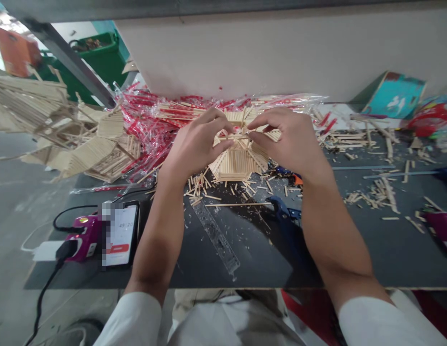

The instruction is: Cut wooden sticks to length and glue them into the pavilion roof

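- The table point(201, 271) is crowded from side to side, so any wide sweep might scatter what lies on it.
- The frame point(79, 158), far left, looks spindly; I'd worry about a sideways knock cracking it.
- The model point(233, 163) sits mid-table, toward the far side, below the fingertips; too much downward pressure could skew its top.
- Over it, the left hand point(198, 139) and right hand point(295, 139) face each other, thumb and forefinger narrow on each. How firmly either grips, I can't tell from here; an uneven pull might twist the top.
- The blue tool point(281, 211) lies by the right forearm point(324, 211); a dropped wrist could bump it.
- The phone point(124, 230), near left, could get shoved by the left forearm point(165, 216).
- The ruler point(218, 235), near middle, might skid if nudged.
- The stick point(239, 137) between the fingertips is so thin it could slip or sit crooked.
- Offcuts point(247, 189) crowd the model's near side; one caught underneath would tilt it.
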The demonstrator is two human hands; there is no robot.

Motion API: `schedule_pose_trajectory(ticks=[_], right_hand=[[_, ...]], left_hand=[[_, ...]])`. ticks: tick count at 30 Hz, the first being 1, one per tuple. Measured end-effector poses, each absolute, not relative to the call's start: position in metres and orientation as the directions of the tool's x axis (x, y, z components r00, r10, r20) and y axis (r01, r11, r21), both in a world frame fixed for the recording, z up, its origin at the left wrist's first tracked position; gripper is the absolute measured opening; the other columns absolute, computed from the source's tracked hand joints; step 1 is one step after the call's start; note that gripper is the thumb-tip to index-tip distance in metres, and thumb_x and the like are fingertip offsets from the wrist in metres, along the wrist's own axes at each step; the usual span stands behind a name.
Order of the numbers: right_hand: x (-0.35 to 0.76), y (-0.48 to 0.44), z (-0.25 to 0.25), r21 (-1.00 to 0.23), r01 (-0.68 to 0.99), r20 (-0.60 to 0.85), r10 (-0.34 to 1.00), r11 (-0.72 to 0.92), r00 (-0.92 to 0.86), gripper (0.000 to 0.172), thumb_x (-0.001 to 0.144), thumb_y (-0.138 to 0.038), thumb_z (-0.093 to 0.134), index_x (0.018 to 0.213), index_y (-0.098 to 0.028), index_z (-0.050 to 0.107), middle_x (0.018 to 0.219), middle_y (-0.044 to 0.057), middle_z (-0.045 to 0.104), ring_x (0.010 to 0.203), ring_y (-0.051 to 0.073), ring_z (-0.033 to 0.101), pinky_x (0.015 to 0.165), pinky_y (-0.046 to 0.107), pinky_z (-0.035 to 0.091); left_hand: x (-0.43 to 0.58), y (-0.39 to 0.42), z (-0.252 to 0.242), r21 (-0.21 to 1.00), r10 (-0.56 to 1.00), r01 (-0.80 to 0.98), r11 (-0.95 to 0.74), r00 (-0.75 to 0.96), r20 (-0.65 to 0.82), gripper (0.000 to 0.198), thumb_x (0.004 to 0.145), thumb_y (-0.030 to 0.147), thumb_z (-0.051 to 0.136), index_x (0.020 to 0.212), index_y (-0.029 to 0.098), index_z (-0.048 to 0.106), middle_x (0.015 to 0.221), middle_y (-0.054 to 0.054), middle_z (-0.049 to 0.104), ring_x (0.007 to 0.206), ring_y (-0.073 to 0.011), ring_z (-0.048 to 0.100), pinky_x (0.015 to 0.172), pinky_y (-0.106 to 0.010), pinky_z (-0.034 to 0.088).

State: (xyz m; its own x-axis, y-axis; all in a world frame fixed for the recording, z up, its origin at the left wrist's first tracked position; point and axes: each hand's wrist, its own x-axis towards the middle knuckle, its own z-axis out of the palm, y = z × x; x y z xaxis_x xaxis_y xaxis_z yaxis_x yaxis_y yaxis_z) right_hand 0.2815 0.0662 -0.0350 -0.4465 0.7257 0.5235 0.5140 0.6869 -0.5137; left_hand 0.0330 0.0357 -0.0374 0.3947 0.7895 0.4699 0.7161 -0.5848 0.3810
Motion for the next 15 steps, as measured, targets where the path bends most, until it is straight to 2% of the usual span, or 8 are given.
schedule_pose_trajectory(ticks=[6, 10, 15], right_hand=[[0.288, 0.068, -0.032, -0.522, 0.529, 0.536, 0.74, 0.669, -0.406, 0.011, 0.101, -0.029, 0.071, 0.101, -0.028, 0.082, 0.108, 0.007, 0.082, 0.104, 0.031, 0.076, 0.096, 0.05, 0.06], [0.294, 0.071, -0.033, -0.574, 0.535, 0.57, 0.771, 0.62, -0.282, 0.011, 0.099, -0.03, 0.073, 0.098, -0.028, 0.084, 0.104, 0.006, 0.084, 0.097, 0.029, 0.078, 0.088, 0.047, 0.065], [0.306, 0.073, -0.028, -0.607, 0.538, 0.604, 0.779, 0.586, -0.168, 0.002, 0.092, -0.027, 0.084, 0.09, -0.029, 0.084, 0.094, 0.003, 0.085, 0.085, 0.026, 0.077, 0.084, 0.046, 0.065]], left_hand=[[0.021, 0.035, -0.031, 0.389, 0.783, 0.717, -0.579, 0.354, 0.512, 0.014, 0.109, 0.035, 0.066, 0.112, 0.024, 0.074, 0.121, -0.005, 0.072, 0.109, -0.0222, 0.072, 0.089, -0.038, 0.06], [0.011, 0.037, -0.031, 0.387, 0.795, 0.745, -0.543, 0.308, 0.523, 0.016, 0.11, 0.036, 0.061, 0.106, 0.025, 0.072, 0.121, -0.006, 0.073, 0.117, -0.0255, 0.07, 0.097, -0.041, 0.059], [0.007, 0.038, -0.029, 0.386, 0.809, 0.76, -0.523, 0.299, 0.507, 0.015, 0.11, 0.035, 0.058, 0.105, 0.026, 0.069, 0.121, -0.006, 0.074, 0.118, -0.0239, 0.068, 0.096, -0.04, 0.06]])
